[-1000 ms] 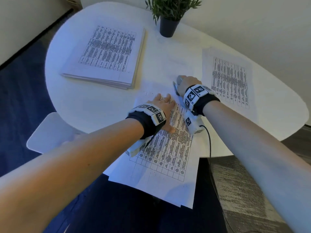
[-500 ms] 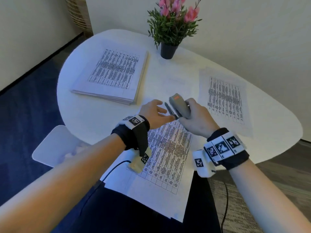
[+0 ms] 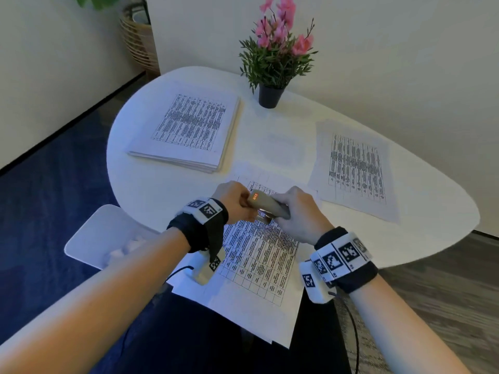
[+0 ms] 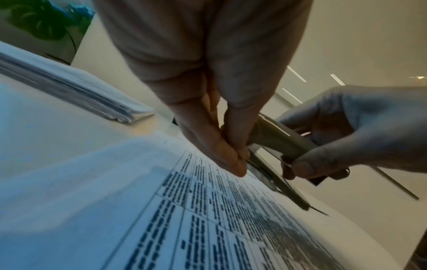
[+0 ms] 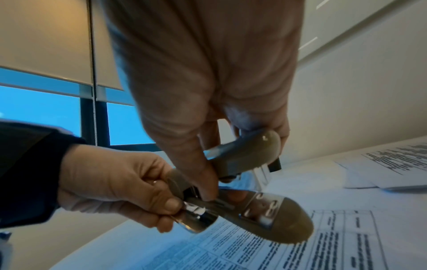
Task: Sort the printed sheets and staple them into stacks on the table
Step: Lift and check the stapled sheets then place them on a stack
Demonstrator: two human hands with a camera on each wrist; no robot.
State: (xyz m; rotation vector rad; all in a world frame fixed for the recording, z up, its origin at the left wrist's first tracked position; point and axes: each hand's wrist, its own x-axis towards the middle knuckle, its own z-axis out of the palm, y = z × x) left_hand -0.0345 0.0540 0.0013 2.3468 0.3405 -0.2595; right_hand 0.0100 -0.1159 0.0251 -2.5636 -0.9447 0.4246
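A grey stapler (image 3: 266, 204) with an orange label hangs just above the near printed sheets (image 3: 259, 257), which overhang the table's front edge. My right hand (image 3: 286, 210) grips its body, fingers curled round it. My left hand (image 3: 246, 209) pinches its front end. In the right wrist view the stapler (image 5: 242, 153) is hinged apart, its base (image 5: 277, 219) swung down, and the left hand (image 5: 175, 202) pinches the shiny metal part. In the left wrist view the left fingers (image 4: 231, 155) meet at the stapler (image 4: 284, 140). A thick stack (image 3: 189, 130) lies back left.
A thinner set of sheets (image 3: 353, 168) lies at the right of the white oval table (image 3: 151, 184). A potted pink-flowered plant (image 3: 272, 63) stands at the back. A white chair seat (image 3: 108, 233) is at the near left, a wicker basket (image 3: 140, 41) on the floor behind.
My right hand has lifted the stapler off the table toward me. My left hand has left the sheets and taken hold of the stapler's front end. The head view has tilted up.
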